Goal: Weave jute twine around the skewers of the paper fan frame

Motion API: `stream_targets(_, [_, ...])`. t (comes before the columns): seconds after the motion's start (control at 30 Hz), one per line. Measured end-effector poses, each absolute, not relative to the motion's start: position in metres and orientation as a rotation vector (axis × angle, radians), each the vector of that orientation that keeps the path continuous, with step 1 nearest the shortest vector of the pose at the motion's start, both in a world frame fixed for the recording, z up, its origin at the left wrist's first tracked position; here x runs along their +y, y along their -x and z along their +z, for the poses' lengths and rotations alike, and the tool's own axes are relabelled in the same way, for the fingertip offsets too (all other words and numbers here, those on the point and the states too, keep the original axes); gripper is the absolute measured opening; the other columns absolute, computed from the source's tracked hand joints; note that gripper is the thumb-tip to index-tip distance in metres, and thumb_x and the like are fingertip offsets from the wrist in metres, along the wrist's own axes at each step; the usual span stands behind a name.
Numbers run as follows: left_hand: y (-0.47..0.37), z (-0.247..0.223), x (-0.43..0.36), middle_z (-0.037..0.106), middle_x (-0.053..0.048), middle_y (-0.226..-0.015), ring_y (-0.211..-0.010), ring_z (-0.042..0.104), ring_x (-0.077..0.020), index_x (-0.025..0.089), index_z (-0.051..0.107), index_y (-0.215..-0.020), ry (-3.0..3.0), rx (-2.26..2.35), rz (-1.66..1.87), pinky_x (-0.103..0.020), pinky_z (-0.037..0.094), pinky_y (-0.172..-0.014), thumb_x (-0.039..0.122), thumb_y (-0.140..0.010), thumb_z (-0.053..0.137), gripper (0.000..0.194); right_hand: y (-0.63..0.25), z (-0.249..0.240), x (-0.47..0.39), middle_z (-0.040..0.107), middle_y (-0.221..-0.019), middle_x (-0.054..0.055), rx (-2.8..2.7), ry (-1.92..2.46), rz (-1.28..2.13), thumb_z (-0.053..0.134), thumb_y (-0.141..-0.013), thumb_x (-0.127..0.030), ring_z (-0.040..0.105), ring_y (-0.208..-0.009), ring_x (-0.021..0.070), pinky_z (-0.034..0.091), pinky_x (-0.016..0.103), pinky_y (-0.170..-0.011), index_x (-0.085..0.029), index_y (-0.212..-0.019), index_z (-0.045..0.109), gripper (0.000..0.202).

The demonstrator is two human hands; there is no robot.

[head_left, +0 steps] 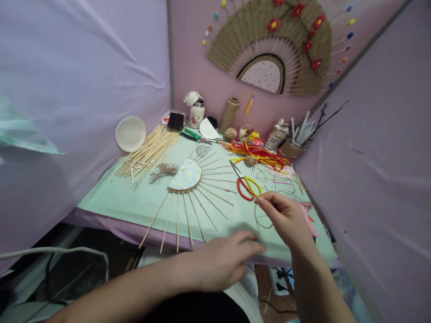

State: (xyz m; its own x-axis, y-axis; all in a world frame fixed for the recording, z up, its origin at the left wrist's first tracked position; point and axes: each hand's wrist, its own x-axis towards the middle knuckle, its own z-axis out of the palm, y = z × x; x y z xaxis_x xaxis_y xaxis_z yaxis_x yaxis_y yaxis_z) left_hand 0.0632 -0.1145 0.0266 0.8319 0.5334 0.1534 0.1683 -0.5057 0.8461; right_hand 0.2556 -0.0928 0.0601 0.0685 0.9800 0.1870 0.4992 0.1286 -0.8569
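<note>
My right hand (284,217) is closed in a pinch near the table's right front, beside the scissors (248,186) with one red and one yellow handle. A thin loop of brown twine (264,225) hangs from its fingertips. Low over the front edge, my left hand (229,258) is smeared by motion; its fingers look apart, with nothing visible in them. Left of the hands lies a fan frame: a half-round patterned piece (186,174) with thin wooden sticks (177,222) spreading from its curved edge. Frayed brown fibres (163,171) lie against its left side.
A pile of loose sticks (151,150) lies at back left, near a white fluted dish (130,134). Red and yellow pipe cleaners (259,152), twine balls (230,133) and a jar (196,114) line the back. A finished fan (269,45) hangs on the wall.
</note>
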Motion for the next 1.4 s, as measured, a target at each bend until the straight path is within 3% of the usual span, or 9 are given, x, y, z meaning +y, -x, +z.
stream_targets(0.13, [-0.027,0.055,-0.068,0.07,-0.006,-0.086,-0.083,0.064,-0.0175,0.021,0.067,-0.07,-1.94,0.838,0.699,-0.03,0.048,-0.079,0.031,-0.089,0.048,0.028,-0.25,0.046,-0.086,0.046,-0.056,-0.003,-1.599,1.49,0.757,0.059,-0.084,-0.042,0.038,-0.051,0.0104,0.031,0.023,-0.048,-0.018,-0.07,0.06,0.027])
stream_targets(0.2, [-0.004,0.056,-0.041,0.068,-0.006,-0.106,-0.09,0.063,-0.0197,0.023,0.068,-0.096,-1.877,1.134,0.838,-0.032,0.049,-0.079,0.034,-0.082,0.057,0.021,-0.244,0.037,-0.079,0.048,-0.057,-0.002,-1.649,1.48,0.747,0.057,-0.085,-0.04,0.042,-0.053,0.0114,0.035,0.024,-0.05,-0.018,-0.069,0.059,0.026])
stream_targets(0.27, [0.017,0.047,-0.016,0.062,-0.009,-0.12,-0.099,0.062,-0.0229,0.023,0.06,-0.117,-1.849,1.343,0.827,-0.033,0.049,-0.08,0.038,-0.077,0.061,0.042,-0.235,0.027,-0.069,0.055,-0.064,0.0,-1.737,1.437,0.692,0.054,-0.087,-0.036,0.049,-0.061,0.0136,0.04,0.025,-0.057,-0.019,-0.071,0.059,0.024])
stream_targets(0.43, [0.044,0.015,0.012,0.062,-0.013,-0.117,-0.107,0.058,-0.0293,0.017,0.058,-0.116,-1.946,1.689,0.705,-0.04,0.044,-0.091,0.046,-0.077,0.058,0.048,-0.211,0.004,-0.043,0.062,-0.111,0.01,-1.973,1.326,0.529,0.052,-0.089,-0.028,0.056,-0.105,0.0219,0.043,0.038,-0.091,-0.02,-0.076,0.06,0.017])
stream_targets(0.53, [0.046,0.003,0.012,0.06,-0.014,-0.116,-0.109,0.057,-0.0309,0.017,0.056,-0.116,-1.978,1.795,0.681,-0.042,0.042,-0.093,0.045,-0.078,0.058,0.047,-0.201,-0.005,-0.035,0.06,-0.115,0.011,-2.027,1.38,0.506,0.052,-0.089,-0.025,0.054,-0.11,0.023,0.041,0.041,-0.095,-0.02,-0.079,0.062,0.015])
stream_targets(0.83, [0.049,0.006,0.013,0.058,-0.009,-0.107,-0.08,0.061,-0.0173,0.017,0.051,-0.102,-1.356,1.57,1.015,-0.031,0.05,-0.07,0.036,-0.071,0.069,0.041,-0.187,-0.015,-0.036,0.065,-0.098,0.007,-1.919,1.329,0.678,0.051,-0.088,-0.023,0.059,-0.095,0.0187,0.045,0.033,-0.086,-0.02,-0.077,0.06,0.014])
stream_targets(1.1, [0.039,0.026,-0.003,0.065,-0.002,-0.082,-0.066,0.065,-0.0138,0.023,0.021,-0.146,-0.95,1.166,1.092,-0.026,0.052,-0.063,0.013,-0.072,0.069,0.09,-0.184,0.01,-0.049,0.067,-0.098,0.008,-1.896,1.256,0.593,0.053,-0.089,-0.024,0.061,-0.094,0.0195,0.047,0.034,-0.085,-0.021,-0.08,0.062,0.014])
stream_targets(1.23, [0.051,0.029,0.001,0.066,0.0,-0.075,-0.063,0.064,-0.0125,0.022,0.027,-0.147,-0.869,1.0,1.212,-0.021,0.052,-0.059,0.008,-0.068,0.071,0.091,-0.202,0.052,-0.066,0.066,-0.107,0.007,-1.666,1.132,0.355,0.056,-0.089,-0.023,0.06,-0.103,0.0207,0.045,0.038,-0.091,-0.022,-0.083,0.065,0.01])
stream_targets(1.4, [0.046,0.031,0.018,0.069,-0.007,-0.106,-0.085,0.068,-0.0168,0.025,0.039,-0.14,-0.758,0.724,1.355,-0.028,0.055,-0.078,0.008,-0.067,0.073,0.083,-0.244,0.095,-0.083,0.061,-0.069,-0.002,-0.986,0.84,0.152,0.065,-0.083,-0.026,0.053,-0.055,0.0104,0.04,0.024,-0.05,-0.02,-0.078,0.063,0.007])
